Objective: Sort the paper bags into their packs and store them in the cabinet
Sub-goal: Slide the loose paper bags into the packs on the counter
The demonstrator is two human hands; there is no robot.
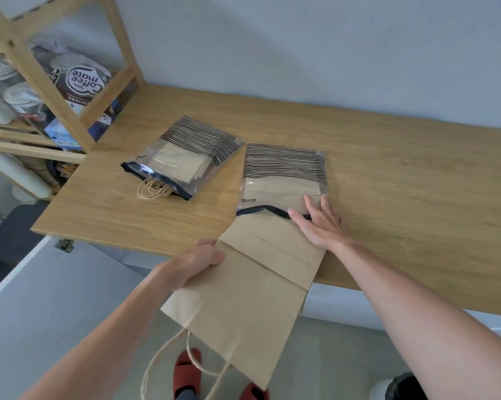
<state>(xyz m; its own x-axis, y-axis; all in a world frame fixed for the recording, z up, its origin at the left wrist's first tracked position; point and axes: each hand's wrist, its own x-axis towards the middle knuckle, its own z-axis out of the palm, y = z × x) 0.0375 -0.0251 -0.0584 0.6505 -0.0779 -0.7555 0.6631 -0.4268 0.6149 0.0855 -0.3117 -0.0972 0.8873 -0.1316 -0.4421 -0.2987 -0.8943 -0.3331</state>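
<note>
A flat brown paper bag (252, 287) with twine handles lies half off the front edge of the wooden table (387, 174); its far end is inside the mouth of a clear striped pack (283, 174). My left hand (197, 262) grips the bag's left edge. My right hand (318, 223) lies flat with straight fingers on the pack's opening and the bag beneath. A second striped pack (183, 157), smaller, sits further left with folded paper bags inside and twine handles sticking out.
A wooden shelf unit (79, 90) stands at the table's left end, holding a Coffee mate pouch (84, 79), tubs and boxes. A grey wall runs behind the table. Below, my red slippers (185, 373) are on the floor, and a dark bin (405, 388) sits lower right.
</note>
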